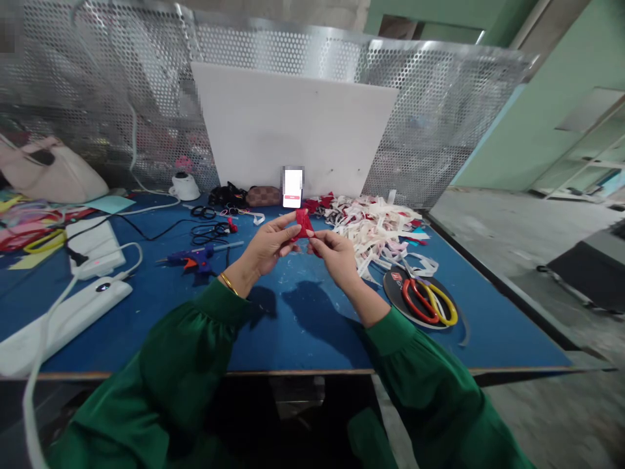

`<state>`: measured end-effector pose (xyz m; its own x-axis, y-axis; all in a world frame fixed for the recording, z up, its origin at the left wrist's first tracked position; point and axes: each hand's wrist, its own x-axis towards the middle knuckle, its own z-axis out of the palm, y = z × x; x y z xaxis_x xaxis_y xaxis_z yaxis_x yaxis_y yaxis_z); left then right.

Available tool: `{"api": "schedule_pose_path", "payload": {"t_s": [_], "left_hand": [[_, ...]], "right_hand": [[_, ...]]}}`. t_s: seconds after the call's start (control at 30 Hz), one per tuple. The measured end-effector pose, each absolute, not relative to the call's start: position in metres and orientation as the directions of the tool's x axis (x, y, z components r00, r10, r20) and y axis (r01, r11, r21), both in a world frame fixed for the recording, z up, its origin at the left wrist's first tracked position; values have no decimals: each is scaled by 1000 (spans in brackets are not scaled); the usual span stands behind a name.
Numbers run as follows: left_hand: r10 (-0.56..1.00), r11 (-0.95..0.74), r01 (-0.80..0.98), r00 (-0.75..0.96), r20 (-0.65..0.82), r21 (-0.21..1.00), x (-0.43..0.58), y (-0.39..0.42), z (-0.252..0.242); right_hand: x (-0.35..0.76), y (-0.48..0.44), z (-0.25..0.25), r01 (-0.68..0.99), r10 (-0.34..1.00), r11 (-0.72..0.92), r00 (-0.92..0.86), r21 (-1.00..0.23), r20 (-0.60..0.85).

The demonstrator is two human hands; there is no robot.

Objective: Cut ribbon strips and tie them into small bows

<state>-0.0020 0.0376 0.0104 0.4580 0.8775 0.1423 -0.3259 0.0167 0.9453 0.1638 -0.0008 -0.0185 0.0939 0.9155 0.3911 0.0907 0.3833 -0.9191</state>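
A small piece of red ribbon (303, 223) is held up above the blue table, between my two hands. My left hand (269, 245) pinches its left side between thumb and fingers. At the lower right end of the ribbon, my right hand (336, 254) is closed on it with thumb and forefinger. Just behind the hands stands a lit phone (293, 187), upright against a white board. A heap of white and red ribbon pieces (374, 225) lies to the right of the hands.
Scissors with red and yellow handles (420, 301) rest on a black disc (396, 286) at right. A blue glue gun (195, 258) lies left of my left hand. Farther left are white power strips (73, 326), cables and a pale bag (58, 170). The table's front edge (303, 372) is near.
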Motion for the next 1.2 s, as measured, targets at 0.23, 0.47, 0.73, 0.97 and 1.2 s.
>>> {"api": "schedule_pose_path", "payload": {"t_s": [0.23, 0.47, 0.73, 0.97, 1.2], "left_hand": [[920, -125, -239, 337, 203, 963, -2, 42, 11], [908, -300, -43, 295, 299, 953, -1, 42, 8], [864, -414, 170, 383, 327, 894, -1, 38, 7], [838, -409, 143, 449, 309, 902, -2, 39, 0], [862, -412, 222, 410, 299, 884, 1, 39, 0]], "right_hand": [[152, -8, -18, -9, 936, 349, 51, -937, 348], [151, -12, -13, -20, 937, 344, 72, -939, 342], [157, -10, -10, -65, 946, 308, 130, -949, 298], [161, -10, -5, -82, 958, 280, 94, -956, 273], [165, -9, -5, 83, 917, 371, 123, -925, 379]]}}
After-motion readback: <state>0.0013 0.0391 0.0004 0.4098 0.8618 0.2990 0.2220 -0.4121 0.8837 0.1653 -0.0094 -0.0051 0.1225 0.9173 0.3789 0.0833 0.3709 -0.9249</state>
